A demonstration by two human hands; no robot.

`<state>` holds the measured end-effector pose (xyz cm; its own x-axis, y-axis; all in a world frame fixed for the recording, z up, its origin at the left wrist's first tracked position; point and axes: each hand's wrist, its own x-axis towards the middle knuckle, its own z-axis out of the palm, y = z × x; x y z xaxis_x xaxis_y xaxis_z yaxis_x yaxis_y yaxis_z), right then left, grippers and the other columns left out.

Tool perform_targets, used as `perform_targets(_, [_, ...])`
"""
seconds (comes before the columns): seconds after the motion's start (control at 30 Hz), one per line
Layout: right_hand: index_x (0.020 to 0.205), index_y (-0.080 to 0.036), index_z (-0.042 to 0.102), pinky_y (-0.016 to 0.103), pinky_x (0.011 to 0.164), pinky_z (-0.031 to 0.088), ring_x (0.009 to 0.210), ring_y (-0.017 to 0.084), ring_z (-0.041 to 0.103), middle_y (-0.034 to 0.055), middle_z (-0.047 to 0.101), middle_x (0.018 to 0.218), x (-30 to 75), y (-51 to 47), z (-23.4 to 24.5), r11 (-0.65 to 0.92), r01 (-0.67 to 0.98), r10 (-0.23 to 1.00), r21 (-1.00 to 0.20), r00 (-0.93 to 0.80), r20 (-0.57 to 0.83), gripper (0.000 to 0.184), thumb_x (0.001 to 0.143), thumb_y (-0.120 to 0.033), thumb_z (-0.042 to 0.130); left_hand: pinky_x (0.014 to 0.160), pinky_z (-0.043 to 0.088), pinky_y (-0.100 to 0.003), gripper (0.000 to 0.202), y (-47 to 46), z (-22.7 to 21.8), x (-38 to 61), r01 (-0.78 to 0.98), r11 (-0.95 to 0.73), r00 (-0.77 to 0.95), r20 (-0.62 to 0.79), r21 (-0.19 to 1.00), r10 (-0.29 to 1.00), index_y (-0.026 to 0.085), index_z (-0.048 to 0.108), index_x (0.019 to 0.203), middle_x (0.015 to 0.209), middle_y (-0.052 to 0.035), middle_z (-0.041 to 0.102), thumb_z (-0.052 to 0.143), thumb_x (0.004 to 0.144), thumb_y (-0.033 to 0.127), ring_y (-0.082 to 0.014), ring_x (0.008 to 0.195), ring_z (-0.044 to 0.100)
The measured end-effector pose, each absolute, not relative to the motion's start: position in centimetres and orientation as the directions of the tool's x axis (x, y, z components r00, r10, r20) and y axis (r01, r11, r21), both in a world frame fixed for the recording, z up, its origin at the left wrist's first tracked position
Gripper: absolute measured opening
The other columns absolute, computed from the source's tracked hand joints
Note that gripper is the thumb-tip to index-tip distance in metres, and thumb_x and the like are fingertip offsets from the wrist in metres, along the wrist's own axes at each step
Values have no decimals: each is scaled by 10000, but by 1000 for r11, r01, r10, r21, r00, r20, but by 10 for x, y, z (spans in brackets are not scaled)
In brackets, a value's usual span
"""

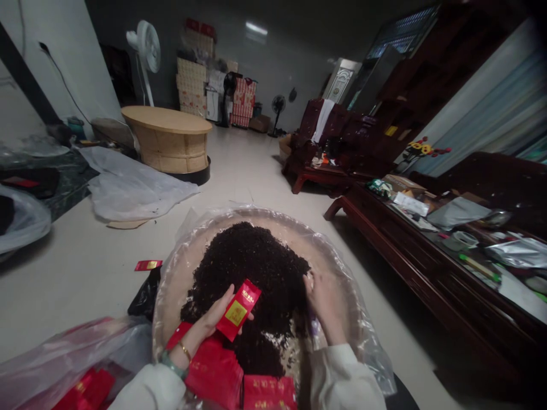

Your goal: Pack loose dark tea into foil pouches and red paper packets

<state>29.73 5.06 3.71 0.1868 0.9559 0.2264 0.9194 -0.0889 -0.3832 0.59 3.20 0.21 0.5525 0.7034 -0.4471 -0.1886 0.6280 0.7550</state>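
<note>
My left hand (219, 307) is closed around a red packet (240, 310) with gold print and a gold square, tilted above a heap of dark loose tea leaves (252, 262). The heap lies in a wide round basket lined with clear plastic (342, 273). At the heap's right edge is my right hand (318, 293), its fingers curled against the leaves; what they hold, if anything, is hidden. Something purple (314, 326) shows beneath that hand. Stacks of flat red packets (216, 370) lie at the basket's near side, below my left forearm.
Left of the basket are a clear bag with red packets (85, 387), a black plastic bag (146, 293) and one red packet (148, 265) on the floor. A cluttered dark wooden table (384, 228) runs along the right. Behind stand a round wooden table (168, 119) and a white fan (149, 48).
</note>
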Motion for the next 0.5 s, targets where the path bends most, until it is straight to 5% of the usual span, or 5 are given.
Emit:
perform_targets(0.23, [967,-232,668,271,695,390,857,213,616,72,705,918,182,60,56,295,867,955,-402,-260,141,341,927,-503,464,454,453,-280,767,32,-2,4,-167,644,560,-466,747,685,146,552,996,789,-125,751,352,724,835,-183,453,634])
perform_targets(0.37, [756,-216,646,251,561,293,625,167,592,53,677,707,166,63,38,340,862,939,-376,-330,91,428,941,-533,426,462,459,-282,770,33,-7,4,-173,636,568,-451,752,688,150,547,1003,779,-112,749,326,732,836,-176,449,626])
perform_targets(0.5, [626,-209,577,254,520,251,516,142,516,39,611,586,173,65,22,332,816,942,-473,-307,132,532,944,-578,364,464,453,-268,759,32,-5,6,-167,643,596,-443,748,670,153,552,967,774,-110,748,344,722,841,-167,456,623])
